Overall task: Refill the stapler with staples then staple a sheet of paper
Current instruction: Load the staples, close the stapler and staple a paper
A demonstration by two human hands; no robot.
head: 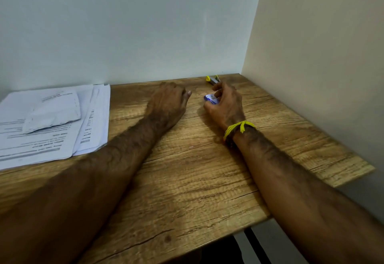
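A yellow and grey stapler (212, 79) lies at the back of the wooden table (187, 180), close to the wall, partly hidden behind my right hand. My right hand (225, 106) grips a small blue and white staple box (211, 98) between thumb and curled fingers, just in front of the stapler. My left hand (168, 103) rests on the table to the left of the box, its fingers curled under and holding nothing that shows. A stack of printed paper sheets (47, 126) lies at the table's left side.
A folded white sheet (53, 112) lies on top of the paper stack. Walls close the table at the back and on the right. A yellow thread band (239, 128) is tied round my right wrist. The table's front edge runs diagonally at lower right.
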